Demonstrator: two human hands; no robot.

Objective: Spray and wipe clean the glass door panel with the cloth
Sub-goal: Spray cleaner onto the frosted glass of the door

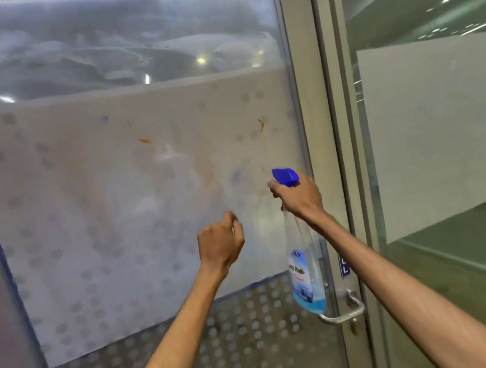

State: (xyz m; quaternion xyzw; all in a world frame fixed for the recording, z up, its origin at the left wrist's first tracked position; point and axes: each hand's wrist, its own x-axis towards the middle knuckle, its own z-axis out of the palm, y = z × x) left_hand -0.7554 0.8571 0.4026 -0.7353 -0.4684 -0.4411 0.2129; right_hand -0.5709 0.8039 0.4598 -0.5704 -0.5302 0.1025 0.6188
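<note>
The glass door panel (109,189) fills the left and middle of the view, with a frosted band across it that carries orange smears and faint dots. My right hand (299,195) grips the neck of a clear spray bottle (304,269) with a blue trigger head and a little blue liquid at the bottom; the nozzle points left at the glass. My left hand (221,243) is raised close to the glass just left of the bottle, fingers curled in; whether it holds anything I cannot see. No cloth is visible.
A grey metal door frame (314,109) runs down to the right of the panel, with a silver lever handle (347,310) low on it. Beyond it is a second glass pane (450,135) with its own frosted band. Ceiling lights reflect in the upper glass.
</note>
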